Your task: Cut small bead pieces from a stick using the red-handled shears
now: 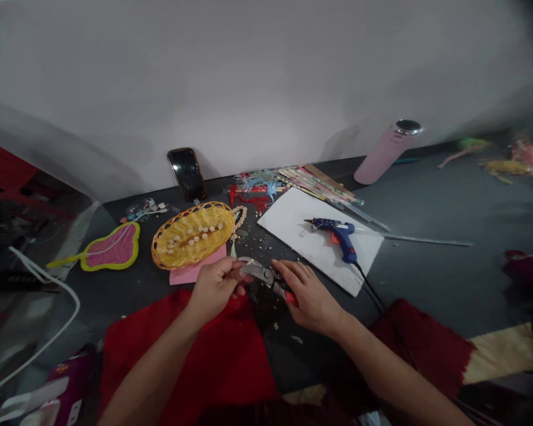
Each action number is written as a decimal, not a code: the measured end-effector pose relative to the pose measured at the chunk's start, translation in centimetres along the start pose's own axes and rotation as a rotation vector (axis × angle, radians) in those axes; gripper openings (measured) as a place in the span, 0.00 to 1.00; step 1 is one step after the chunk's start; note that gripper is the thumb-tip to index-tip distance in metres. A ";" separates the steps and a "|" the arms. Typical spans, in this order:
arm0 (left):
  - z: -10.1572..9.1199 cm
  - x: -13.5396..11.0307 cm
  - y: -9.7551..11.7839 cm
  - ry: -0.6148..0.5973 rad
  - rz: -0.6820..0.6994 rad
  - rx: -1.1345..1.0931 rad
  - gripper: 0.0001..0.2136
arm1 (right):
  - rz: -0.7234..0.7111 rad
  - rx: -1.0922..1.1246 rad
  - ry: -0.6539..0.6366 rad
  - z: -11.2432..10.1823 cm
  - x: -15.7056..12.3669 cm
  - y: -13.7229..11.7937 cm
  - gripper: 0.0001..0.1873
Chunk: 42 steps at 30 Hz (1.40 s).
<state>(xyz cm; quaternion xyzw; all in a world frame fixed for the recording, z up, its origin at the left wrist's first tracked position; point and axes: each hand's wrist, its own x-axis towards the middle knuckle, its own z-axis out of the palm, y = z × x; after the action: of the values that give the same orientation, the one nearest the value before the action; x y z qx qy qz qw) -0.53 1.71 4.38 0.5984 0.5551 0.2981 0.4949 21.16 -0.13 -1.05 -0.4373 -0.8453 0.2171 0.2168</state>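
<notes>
My right hand (308,296) is closed round the red handles of a pair of pruning shears (263,274), whose metal jaws point left. My left hand (217,286) is pinched beside the jaws on something small and pale that I cannot make out. Little pale chips lie scattered on the dark table around and below the shears. Just beyond the left hand, a yellow woven basket (193,260) holds several small pale pieces, some set in rows. A pink sheet (199,272) lies partly under it. Next to the basket is a beaded loop (240,218) with a pale tassel.
A blue glue gun (335,231) rests on a white board (288,219), its cord running toward me. Behind stand a pink bottle (384,155) and a phone (187,173) against the wall. Tassels (262,183), sticks (317,184), a pink-and-yellow fan (113,247) and red cloth (182,355) surround the hands.
</notes>
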 end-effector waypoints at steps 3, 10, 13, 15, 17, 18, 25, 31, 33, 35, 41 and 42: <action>0.0 0.1 -0.3 -0.014 -0.006 -0.003 0.08 | -0.006 -0.004 0.013 0.0 0.0 0.0 0.39; -0.1 -0.1 -0.5 -0.026 0.030 -0.007 0.08 | 0.013 0.000 0.028 0.7 -0.2 0.2 0.44; 0.0 -0.2 -0.4 -0.032 0.029 0.004 0.07 | 0.034 0.009 0.022 0.7 -0.3 0.3 0.41; 0.0 -0.2 -0.4 -0.034 0.027 -0.001 0.07 | 0.039 0.007 0.017 0.6 -0.4 0.2 0.39; 0.1 -0.2 -0.4 -0.031 0.023 -0.009 0.08 | 0.048 0.008 0.012 0.5 -0.4 0.1 0.37; 0.1 -0.2 -0.4 -0.029 0.019 -0.012 0.08 | 0.052 0.011 0.010 0.4 -0.4 0.0 0.36; 0.2 0.2 -0.6 -0.031 0.012 -0.035 0.08 | 0.062 -0.004 0.015 0.6 -0.1 0.2 0.36; -0.1 0.3 -0.8 -0.142 -0.082 -0.263 0.09 | 0.016 0.002 0.001 0.5 0.1 0.5 0.40; -0.3 0.3 -0.9 -0.184 -0.126 -0.356 0.09 | 0.003 0.013 -0.009 0.3 0.1 0.4 0.41; -0.4 0.2 -0.9 -0.231 -0.165 -0.445 0.10 | -0.007 0.025 -0.014 0.1 0.1 0.3 0.41; -0.9 0.2 -0.9 -0.351 -0.272 -0.599 0.13 | -0.026 0.054 -0.048 -0.1 0.1 0.3 0.40; -0.9 0.2 -0.9 -0.365 -0.289 -0.605 0.14 | -0.029 0.059 -0.051 -0.1 0.1 0.3 0.40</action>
<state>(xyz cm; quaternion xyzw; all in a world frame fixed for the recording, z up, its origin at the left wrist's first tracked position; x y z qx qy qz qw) -1.69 2.05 3.80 0.3838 0.4234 0.2641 0.7769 21.31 0.15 -1.14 -0.4127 -0.8500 0.2499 0.2113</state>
